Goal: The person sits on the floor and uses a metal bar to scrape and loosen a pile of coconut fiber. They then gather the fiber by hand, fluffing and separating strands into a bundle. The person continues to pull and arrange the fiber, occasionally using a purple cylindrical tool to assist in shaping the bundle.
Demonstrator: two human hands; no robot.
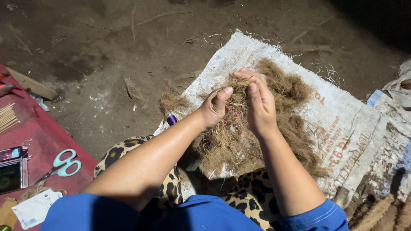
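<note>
My left hand [214, 108] and my right hand [259, 105] are raised together over a heap of brown coconut fibre [295, 124]. Both grip one tuft of that fibre [238, 87] between fingers and thumbs. The heap lies on a white woven sack [342, 128] spread on the dirt ground. A smaller loose clump of fibre [172, 102] sits at the sack's left edge, with a small purple object [171, 119] just below it. My legs in leopard-print cloth [128, 147] are under my forearms.
A red mat [40, 137] at the left carries teal-handled scissors [62, 164], thin bamboo sticks [6, 117], a phone [9, 176] and a paper label [34, 208]. A wooden plank [32, 84] lies beside it. Sticks and debris are scattered over the dirt ground [107, 51].
</note>
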